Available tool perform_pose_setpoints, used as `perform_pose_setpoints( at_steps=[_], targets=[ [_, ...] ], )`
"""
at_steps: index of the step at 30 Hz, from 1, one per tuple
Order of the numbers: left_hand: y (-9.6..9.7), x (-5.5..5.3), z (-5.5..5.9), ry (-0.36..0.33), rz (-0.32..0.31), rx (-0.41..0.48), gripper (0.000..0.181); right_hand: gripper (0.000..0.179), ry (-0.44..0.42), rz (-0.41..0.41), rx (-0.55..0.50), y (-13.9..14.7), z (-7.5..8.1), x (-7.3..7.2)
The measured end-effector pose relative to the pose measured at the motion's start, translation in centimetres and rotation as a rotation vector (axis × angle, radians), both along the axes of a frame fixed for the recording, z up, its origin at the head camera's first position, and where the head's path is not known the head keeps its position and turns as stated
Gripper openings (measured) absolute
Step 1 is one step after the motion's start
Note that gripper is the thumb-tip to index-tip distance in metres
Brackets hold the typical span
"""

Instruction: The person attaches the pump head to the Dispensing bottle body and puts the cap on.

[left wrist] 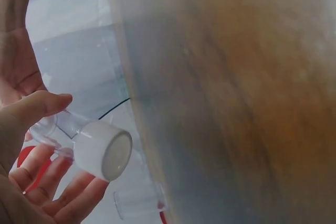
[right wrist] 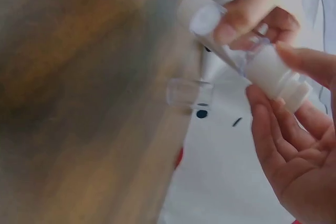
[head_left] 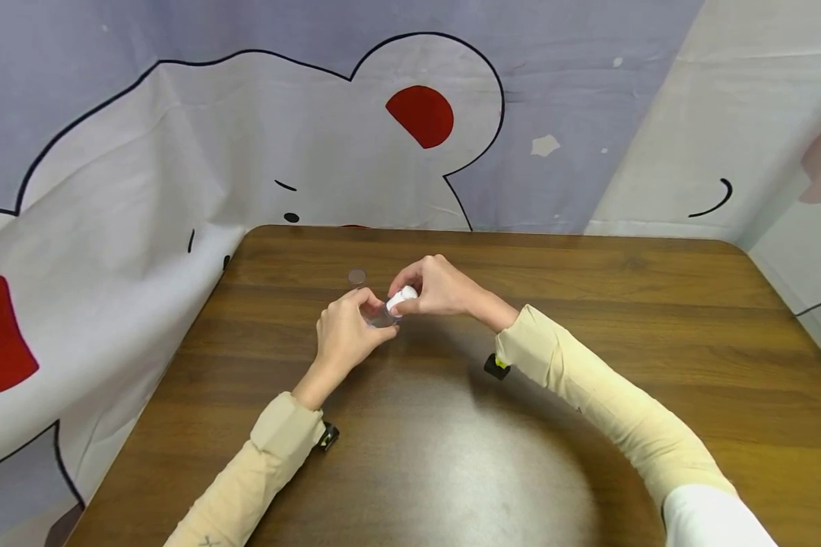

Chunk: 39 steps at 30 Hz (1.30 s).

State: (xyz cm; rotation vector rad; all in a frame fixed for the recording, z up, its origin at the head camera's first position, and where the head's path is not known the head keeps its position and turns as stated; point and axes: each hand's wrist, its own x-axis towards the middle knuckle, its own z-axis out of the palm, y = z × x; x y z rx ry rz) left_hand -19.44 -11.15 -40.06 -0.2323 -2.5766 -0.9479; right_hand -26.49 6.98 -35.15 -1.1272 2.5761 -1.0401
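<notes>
My left hand point(head_left: 345, 330) grips the clear body point(right wrist: 227, 51) of a small pump bottle between thumb and fingers. The bottle's broad white base point(left wrist: 102, 150) sticks out beyond that grip. At its other end is a white pump top point(right wrist: 275, 74), which my right hand point(head_left: 438, 289) pinches between thumb and fingertips. The bottle is tilted, its white top toward the right in the head view. Part of the clear body is hidden behind the left fingers. Just beyond the left hand stands a clear, cup-shaped cap point(head_left: 357, 276) on the table.
The brown wooden table point(head_left: 629, 327) runs under both arms. A printed cloth point(head_left: 301, 137) hangs behind its far edge and along the left side. Dark wrist cameras sit under both sleeves, the right one point(head_left: 497, 367) close over the table.
</notes>
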Motion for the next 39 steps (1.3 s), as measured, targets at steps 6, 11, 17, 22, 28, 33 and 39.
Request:
perform_pose_setpoints(
  at_steps=[6,11,17,22,28,33,39],
  targets=[
    [-0.4,0.1,0.2,-0.026,-0.027,0.035,0.035,0.015,-0.027,0.075,-0.038,-0.3,0.1,-0.4],
    [-0.7,0.1,0.5,-0.086,-0.03,0.089,0.036,0.011,-0.055,0.115,-0.092,-0.6,0.0,-0.6],
    [-1.0,0.3,0.8,-0.096,-0.024,0.105,0.039,0.018,-0.067,0.094,-0.134,-1.3,0.3,-0.8],
    [-1.2,0.4,0.7,-0.136,-0.011,0.105,0.041,0.028,-0.099,0.047,-0.191,-1.9,0.2,-1.4],
    [-1.3,0.6,0.5,-0.143,-0.006,0.129,0.04,0.02,-0.119,0.009,-0.213,-2.7,-0.4,-2.6],
    [-1.5,0.8,0.4,-0.119,-0.019,0.165,0.039,0.023,-0.158,0.032,-0.245,-3.4,-1.3,-3.6],
    [-1.6,1.1,0.3,-0.136,-0.028,0.202,0.039,0.032,-0.175,0.031,-0.268,-4.1,-2.4,-4.7]
  ],
)
